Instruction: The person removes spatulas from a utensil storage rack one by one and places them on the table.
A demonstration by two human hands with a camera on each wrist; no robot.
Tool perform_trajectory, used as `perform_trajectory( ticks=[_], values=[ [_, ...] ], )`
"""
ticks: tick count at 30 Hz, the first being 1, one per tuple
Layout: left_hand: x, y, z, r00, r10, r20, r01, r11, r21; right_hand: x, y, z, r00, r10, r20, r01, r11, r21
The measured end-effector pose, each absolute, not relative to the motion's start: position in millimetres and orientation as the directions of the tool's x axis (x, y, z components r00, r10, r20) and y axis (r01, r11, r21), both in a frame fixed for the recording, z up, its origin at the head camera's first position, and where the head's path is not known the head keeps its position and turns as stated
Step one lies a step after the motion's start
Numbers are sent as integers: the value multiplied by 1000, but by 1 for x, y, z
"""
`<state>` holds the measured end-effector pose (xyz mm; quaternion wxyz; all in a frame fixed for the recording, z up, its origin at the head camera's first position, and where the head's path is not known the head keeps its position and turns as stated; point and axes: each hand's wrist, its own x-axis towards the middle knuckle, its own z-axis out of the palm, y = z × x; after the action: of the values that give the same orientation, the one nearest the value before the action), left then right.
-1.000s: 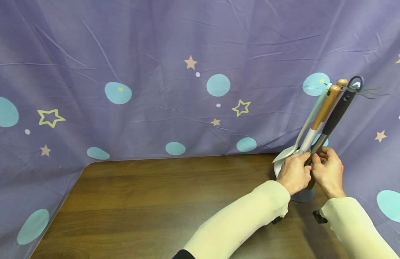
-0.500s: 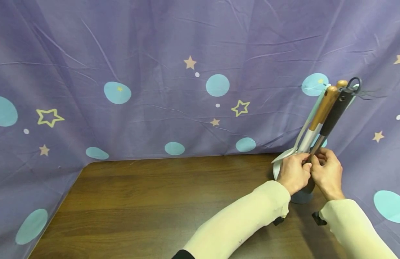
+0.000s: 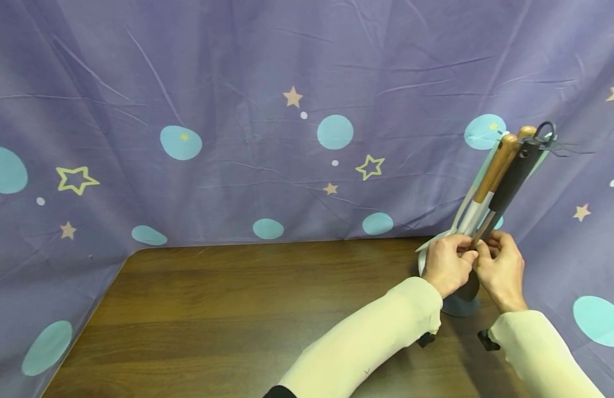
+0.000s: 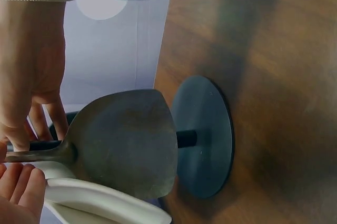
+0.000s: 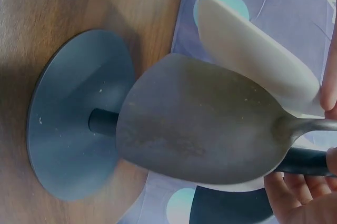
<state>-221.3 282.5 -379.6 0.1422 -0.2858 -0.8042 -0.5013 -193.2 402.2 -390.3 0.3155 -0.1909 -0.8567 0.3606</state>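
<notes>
At the right end of the table, both hands work at a metal wok spatula (image 5: 200, 124) with a black handle (image 3: 514, 174). It stands handle up among other utensils on a utensil stand with a round grey-blue base (image 4: 202, 140). My left hand (image 3: 448, 264) pinches the spatula's neck from the left. My right hand (image 3: 502, 271) pinches the neck from the right, its other fingers (image 4: 55, 116) reaching behind toward the stand's pole (image 5: 102, 122). The blade hangs over the base with its flat edge down, in front of the pole.
A pale utensil head (image 5: 258, 50) hangs beside the blade. Wooden-handled utensils (image 3: 497, 168) and a pale green handle (image 3: 478, 177) rise behind the black one. The brown wooden table (image 3: 237, 309) spreads to the left; a purple patterned curtain (image 3: 267, 138) hangs close behind.
Both hands and the spatula have shifted slightly left and down. The black handle now overlaps the wooden ones more, and the stand's base has slid slightly toward me. Both hands keep their grip.
</notes>
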Motion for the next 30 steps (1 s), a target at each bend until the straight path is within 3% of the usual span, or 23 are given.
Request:
perform_trajectory(
  ticks=[20, 30],
  values=[
    [-224, 276, -386, -787, 241, 568, 614, 228, 755, -187, 388, -396, -716, 525, 461, 16, 673, -740],
    [-227, 271, -392, -739, 174, 651, 671, 268, 691, -187, 378, -397, -705, 510, 492, -26, 675, -737]
  ],
)
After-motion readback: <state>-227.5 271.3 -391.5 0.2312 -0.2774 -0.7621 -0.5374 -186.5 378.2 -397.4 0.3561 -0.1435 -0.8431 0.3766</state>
